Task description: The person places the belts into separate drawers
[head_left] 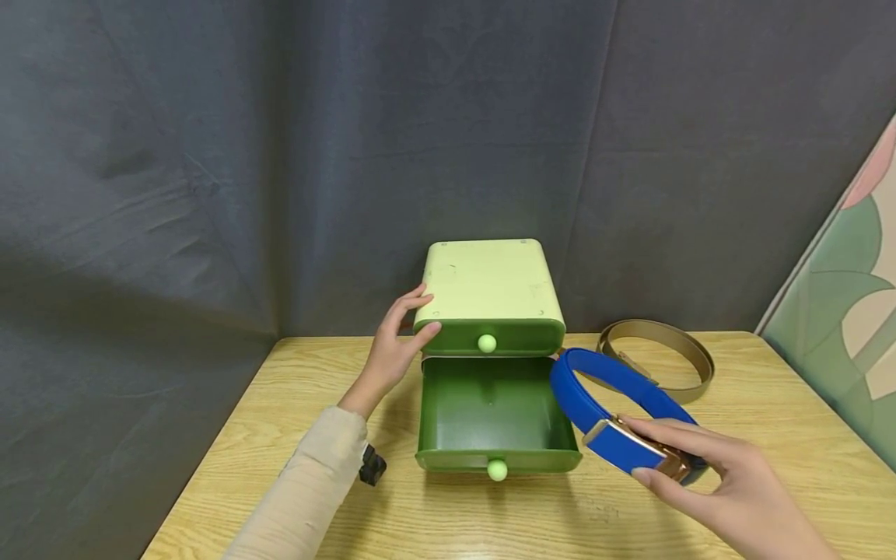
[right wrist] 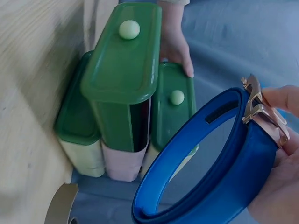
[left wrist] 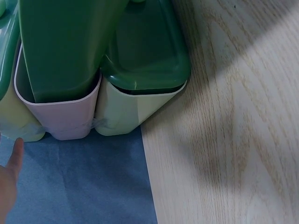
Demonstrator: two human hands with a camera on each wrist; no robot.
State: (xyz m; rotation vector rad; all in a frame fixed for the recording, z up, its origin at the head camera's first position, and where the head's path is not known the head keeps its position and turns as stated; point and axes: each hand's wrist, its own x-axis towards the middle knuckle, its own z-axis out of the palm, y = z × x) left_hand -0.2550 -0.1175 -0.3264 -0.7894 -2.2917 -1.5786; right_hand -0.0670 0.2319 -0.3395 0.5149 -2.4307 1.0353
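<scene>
The right hand (head_left: 738, 482) pinches the blue belt (head_left: 623, 449) by its gold buckle (head_left: 673, 464), holding it looped beside the pulled-out drawer (head_left: 455, 462); I can't make out the dark patch (right wrist: 222, 112) inside it. The left hand (head_left: 392, 350), fingers spread, touches the upper corner of the cabinet (head_left: 493, 280), whose lowest drawer (right wrist: 77, 114) is hidden in the head view. Beyond, partly behind the blue belt, a brown belt (head_left: 702, 364) lies coiled on the table (head_left: 791, 400), where some marks (head_left: 602, 510) are too faint to read.
</scene>
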